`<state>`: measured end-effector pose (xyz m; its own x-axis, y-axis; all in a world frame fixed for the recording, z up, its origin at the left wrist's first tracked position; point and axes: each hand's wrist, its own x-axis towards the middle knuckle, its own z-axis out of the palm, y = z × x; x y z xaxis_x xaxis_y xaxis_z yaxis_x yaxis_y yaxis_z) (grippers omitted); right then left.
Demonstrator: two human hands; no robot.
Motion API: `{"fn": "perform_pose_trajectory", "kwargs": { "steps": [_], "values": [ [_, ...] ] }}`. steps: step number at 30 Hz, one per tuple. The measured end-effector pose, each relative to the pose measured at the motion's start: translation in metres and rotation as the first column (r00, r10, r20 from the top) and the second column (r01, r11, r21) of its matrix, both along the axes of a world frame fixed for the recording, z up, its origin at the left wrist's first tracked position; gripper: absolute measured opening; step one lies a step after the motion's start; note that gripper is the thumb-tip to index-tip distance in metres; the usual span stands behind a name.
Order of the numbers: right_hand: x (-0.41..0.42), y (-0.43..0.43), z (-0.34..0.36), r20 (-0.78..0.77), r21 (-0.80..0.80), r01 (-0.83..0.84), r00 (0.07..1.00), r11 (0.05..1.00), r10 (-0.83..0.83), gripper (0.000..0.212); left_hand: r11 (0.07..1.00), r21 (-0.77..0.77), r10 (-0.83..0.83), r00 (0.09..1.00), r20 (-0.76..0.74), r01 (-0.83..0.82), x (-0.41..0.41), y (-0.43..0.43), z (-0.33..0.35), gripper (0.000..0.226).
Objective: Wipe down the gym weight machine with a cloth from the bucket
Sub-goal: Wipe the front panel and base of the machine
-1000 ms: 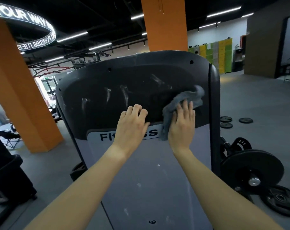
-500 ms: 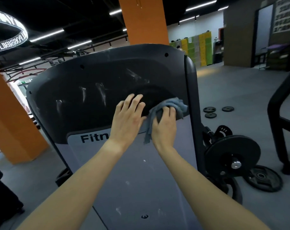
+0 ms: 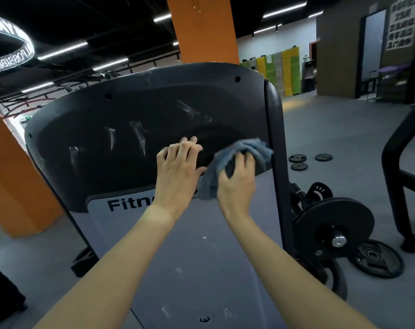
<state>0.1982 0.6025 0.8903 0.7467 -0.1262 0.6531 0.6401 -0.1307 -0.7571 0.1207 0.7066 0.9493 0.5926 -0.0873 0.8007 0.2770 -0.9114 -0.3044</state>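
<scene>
The weight machine's shroud fills the middle of the view: a dark upper panel (image 3: 121, 129) streaked with white smears and a grey lower panel (image 3: 201, 252) with the lettering "Fitne". My right hand (image 3: 237, 184) grips a bunched grey-blue cloth (image 3: 244, 150) and presses it against the dark panel near the machine's right edge. My left hand (image 3: 178, 172) rests on the dark panel just left of the cloth, its fingers bent against the surface. No bucket is in view.
A bar loaded with a black weight plate (image 3: 334, 224) sticks out at the machine's right, with another plate (image 3: 377, 257) on the floor beside it. Three small plates (image 3: 299, 162) lie farther back. A black machine frame (image 3: 396, 162) stands at far right, orange pillars (image 3: 12, 181) at left and behind.
My right hand moved the cloth from the upper right of the panel down toward my left hand, then back out toward the right edge. My left hand's fingers have curled more.
</scene>
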Motion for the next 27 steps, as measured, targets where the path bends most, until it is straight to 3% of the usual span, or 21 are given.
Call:
{"fn": "perform_pose_trajectory", "kwargs": {
  "steps": [4,7,12,16,19,21,23,25,27],
  "values": [
    [0.007,-0.008,0.027,0.283,-0.207,-0.051,0.953,0.977,0.109,0.041,1.000,0.005,-0.009,1.000,-0.013,0.009,-0.001,0.000,0.000,0.052],
    [0.022,-0.020,0.006,0.220,-0.169,-0.088,0.968,0.982,0.125,0.042,1.000,-0.006,-0.010,1.000,-0.022,0.010,-0.004,-0.001,0.002,0.050],
    [0.017,-0.013,0.009,0.088,-0.057,0.009,0.996,0.998,-0.004,0.041,1.000,-0.008,0.001,0.997,-0.073,-0.002,-0.009,-0.005,0.009,0.057],
    [0.002,-0.004,0.046,0.236,-0.265,-0.013,0.969,0.964,0.078,0.047,0.999,-0.032,-0.031,0.991,-0.130,0.027,-0.019,-0.007,0.019,0.060],
    [0.008,-0.020,0.043,0.308,-0.419,0.064,0.948,0.906,0.075,0.055,0.998,-0.042,-0.060,0.988,-0.143,0.054,-0.027,-0.008,0.022,0.060],
    [0.015,-0.033,0.027,0.305,-0.396,0.131,0.952,0.909,-0.005,0.054,0.994,-0.077,-0.084,0.990,-0.116,0.075,-0.031,-0.010,0.022,0.062],
    [0.015,-0.035,0.017,0.207,-0.325,0.128,0.976,0.937,-0.062,0.052,0.992,-0.105,-0.077,0.995,-0.066,0.070,-0.034,-0.013,0.022,0.064],
    [0.008,-0.025,0.026,0.123,-0.265,0.093,0.990,0.960,-0.062,0.048,0.991,-0.130,-0.036,0.999,-0.013,0.034,-0.038,-0.013,0.024,0.067],
    [0.001,-0.015,0.048,0.179,-0.286,0.058,0.984,0.956,-0.006,0.047,0.990,-0.140,0.021,1.000,0.005,-0.020,-0.041,-0.013,0.026,0.071]
  ]
}}
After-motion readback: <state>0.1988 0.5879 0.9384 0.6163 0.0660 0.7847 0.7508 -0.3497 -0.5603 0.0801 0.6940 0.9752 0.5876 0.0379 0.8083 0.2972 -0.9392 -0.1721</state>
